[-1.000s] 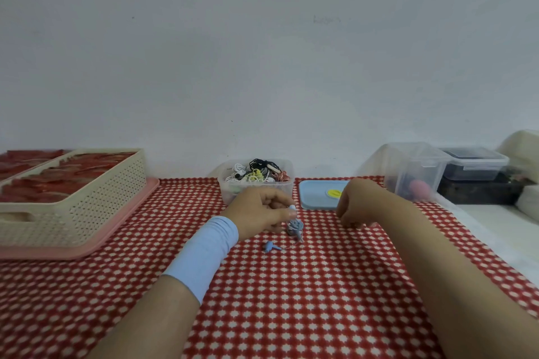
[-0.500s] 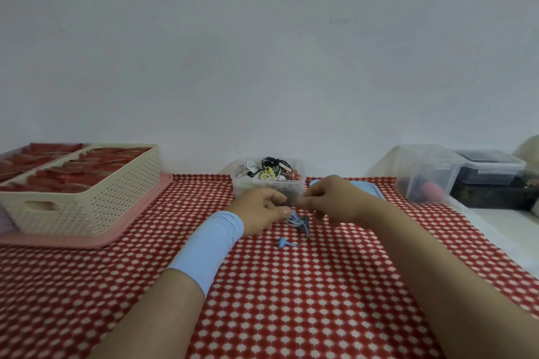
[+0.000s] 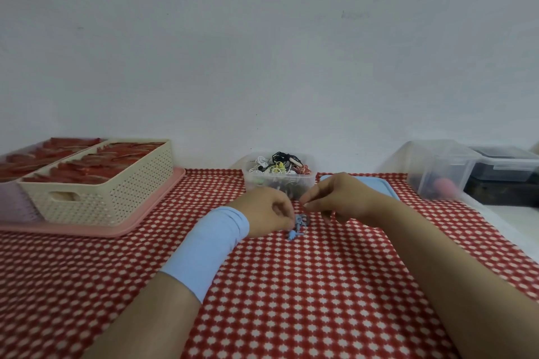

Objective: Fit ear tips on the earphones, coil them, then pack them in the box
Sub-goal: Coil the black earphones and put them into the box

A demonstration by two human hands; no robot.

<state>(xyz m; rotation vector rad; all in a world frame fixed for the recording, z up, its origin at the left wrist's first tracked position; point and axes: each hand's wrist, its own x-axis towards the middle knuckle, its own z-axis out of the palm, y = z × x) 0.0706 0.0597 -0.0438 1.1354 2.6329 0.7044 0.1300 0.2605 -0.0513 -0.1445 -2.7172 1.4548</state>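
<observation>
Just in front of the clear tub (image 3: 280, 181) of mixed earphones, both hands now meet over the red checked cloth (image 3: 291, 285). L hand (image 3: 267, 213) has its fingers curled down, gripping the blue earphones (image 3: 299, 223). The cord bunch hangs off its fingertips, and one bud lies on the cloth on the side away from the tub. Changed in last sec: R hand (image 3: 338, 198) was a loose fist down on the cloth right of the tub, by the blue lid (image 3: 385, 188). It has since come across to the front of the tub and sits fingertip to fingertip w/ the L; touching or just apart, can't tell. R thumb and forefinger are drawn narrow, tips close as if pinching. Whatever is between them is too small to make out, so can't say if it holds an ear tip, the cord or nothing. Earphones have barely shifted and are still under the L fingers. Reading: prob. the fitting step, R bringing a tip to a bud that L steadies; poss. start of coiling instead. Cord not neatly coiled yet, nothing packed. Cream basket (image 3: 99, 198) sits well left of the tub, clear box (image 3: 437, 172) well right of it.
</observation>
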